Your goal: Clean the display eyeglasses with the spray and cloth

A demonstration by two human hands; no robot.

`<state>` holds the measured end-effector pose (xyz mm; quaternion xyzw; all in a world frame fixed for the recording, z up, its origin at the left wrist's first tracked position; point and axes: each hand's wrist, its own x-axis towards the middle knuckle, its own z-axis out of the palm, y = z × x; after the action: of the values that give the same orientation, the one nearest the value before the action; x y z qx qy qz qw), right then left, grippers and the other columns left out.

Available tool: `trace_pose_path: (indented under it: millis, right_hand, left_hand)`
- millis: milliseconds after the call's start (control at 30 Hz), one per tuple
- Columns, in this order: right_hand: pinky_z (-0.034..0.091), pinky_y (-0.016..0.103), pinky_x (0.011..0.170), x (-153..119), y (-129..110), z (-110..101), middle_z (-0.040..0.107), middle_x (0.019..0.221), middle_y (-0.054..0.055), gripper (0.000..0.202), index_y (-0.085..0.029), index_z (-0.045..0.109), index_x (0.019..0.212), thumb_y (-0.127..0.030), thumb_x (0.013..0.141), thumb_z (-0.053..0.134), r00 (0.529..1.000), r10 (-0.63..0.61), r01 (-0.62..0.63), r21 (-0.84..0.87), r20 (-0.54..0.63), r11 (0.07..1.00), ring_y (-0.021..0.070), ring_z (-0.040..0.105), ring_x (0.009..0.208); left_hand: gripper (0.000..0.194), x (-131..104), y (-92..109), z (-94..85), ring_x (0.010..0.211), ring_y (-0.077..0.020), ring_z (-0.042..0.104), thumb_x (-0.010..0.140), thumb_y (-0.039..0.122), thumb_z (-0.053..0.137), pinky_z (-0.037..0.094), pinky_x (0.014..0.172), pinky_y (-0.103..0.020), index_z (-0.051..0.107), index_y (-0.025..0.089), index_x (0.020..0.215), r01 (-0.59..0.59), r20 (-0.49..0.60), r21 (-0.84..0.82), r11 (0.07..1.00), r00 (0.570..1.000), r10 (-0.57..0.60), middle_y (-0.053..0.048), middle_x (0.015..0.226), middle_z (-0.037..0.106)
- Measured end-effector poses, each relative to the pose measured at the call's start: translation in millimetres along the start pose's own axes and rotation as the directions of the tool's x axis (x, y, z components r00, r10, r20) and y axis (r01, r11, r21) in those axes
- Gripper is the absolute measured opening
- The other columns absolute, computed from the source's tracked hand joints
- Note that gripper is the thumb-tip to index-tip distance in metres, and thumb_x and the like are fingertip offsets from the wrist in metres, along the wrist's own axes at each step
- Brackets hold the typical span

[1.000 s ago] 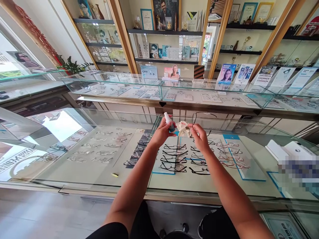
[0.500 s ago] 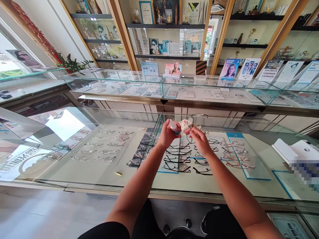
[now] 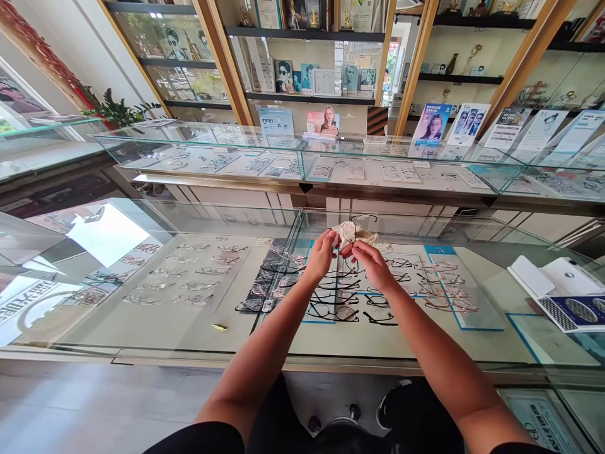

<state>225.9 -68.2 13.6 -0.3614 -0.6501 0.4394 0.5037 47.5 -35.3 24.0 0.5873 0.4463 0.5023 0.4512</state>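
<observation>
My right hand (image 3: 372,263) pinches a pair of thin dark-framed eyeglasses (image 3: 350,242), raised above the glass counter with one lens facing me. My left hand (image 3: 322,253) is closed close beside that lens, around a small white bottle that its fingers now almost wholly hide. A crumpled cream cloth or wrapper (image 3: 367,237) shows behind the eyeglasses; whether a hand touches it I cannot tell. Below my hands, inside the counter, rows of dark-framed glasses (image 3: 347,313) lie on display boards.
The glass counter (image 3: 283,360) spans the front. Clear-framed glasses (image 3: 191,299) and a small yellow object (image 3: 219,327) show at left. An open white-and-blue box (image 3: 567,290) stands at right. Another glass showcase (image 3: 302,145) runs along the back, with several upright cards on it.
My left hand has turned and moved in against the eyeglasses, so the white bottle is mostly out of sight. The lens now faces me more fully. The view has shifted slightly.
</observation>
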Motion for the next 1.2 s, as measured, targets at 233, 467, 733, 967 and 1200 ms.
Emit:
trace_pose_path:
  millis: [233, 467, 733, 967, 1200]
  right_hand:
    - [0.062, 0.040, 0.089, 6.9, 4.6, -11.0, 0.084, 0.121, 0.010, 0.047, -0.026, 0.075, 0.104, -0.070, 0.104, 0.058, 0.992, 0.011, -0.005, 0.051, -0.129, 0.999, 0.0273, 0.080, 0.108]
    - [0.059, 0.035, 0.081, 9.9, 7.1, -15.5, 0.087, 0.117, 0.007, 0.033, -0.027, 0.079, 0.103, -0.059, 0.101, 0.070, 0.977, 0.032, 0.027, 0.267, -0.213, 0.963, 0.0256, 0.079, 0.104]
    - [0.056, 0.037, 0.077, 13.8, 1.7, -30.0, 0.086, 0.112, 0.006, 0.033, -0.028, 0.080, 0.097, -0.061, 0.096, 0.076, 0.952, 0.032, 0.065, 0.303, -0.304, 0.951, 0.0275, 0.077, 0.103]
    - [0.056, 0.038, 0.081, 17.1, 11.5, -43.5, 0.087, 0.110, 0.006, 0.029, -0.028, 0.080, 0.101, -0.056, 0.099, 0.071, 0.946, -0.001, 0.094, 0.272, -0.324, 0.958, 0.0273, 0.078, 0.102]
    - [0.057, 0.040, 0.081, 20.4, 13.0, -50.0, 0.088, 0.110, 0.007, 0.031, -0.028, 0.078, 0.102, -0.058, 0.098, 0.073, 0.938, -0.007, 0.104, 0.263, -0.345, 0.959, 0.0288, 0.079, 0.102]
  left_hand:
    - [0.056, -2.9, 3.4, -1.6, 0.088, -0.0213, 0.059, 0.094, 0.078, 0.053, 0.055, 0.073, -0.030, 0.059, 0.022, 0.085, -0.013, 0.065, 0.052, 0.999, 0.998, 0.010, -0.005, 0.091, 0.063]
    - [0.059, -3.0, -8.3, 3.8, 0.082, -0.0200, 0.056, 0.095, 0.080, 0.055, 0.052, 0.070, -0.031, 0.060, 0.022, 0.087, -0.053, 0.192, 0.155, 0.986, 0.981, 0.022, -0.004, 0.086, 0.061]
    - [0.021, 13.9, -17.1, -6.9, 0.099, -0.0228, 0.068, 0.109, 0.044, 0.050, 0.055, 0.096, -0.037, 0.056, 0.024, 0.107, 0.094, -0.131, 0.399, 0.912, 0.990, -0.045, -0.006, 0.108, 0.074]
    - [0.018, 23.3, -23.4, -22.8, 0.137, -0.0351, 0.067, 0.108, 0.022, 0.050, 0.050, 0.114, -0.048, 0.058, 0.021, 0.124, 0.188, -0.205, 0.667, 0.721, 0.977, -0.066, -0.021, 0.144, 0.073]
    - [0.025, 23.3, -21.7, -34.2, 0.135, -0.0411, 0.073, 0.107, 0.021, 0.059, 0.054, 0.107, -0.047, 0.064, 0.017, 0.130, 0.255, -0.224, 0.800, 0.543, 0.967, -0.124, -0.024, 0.137, 0.079]
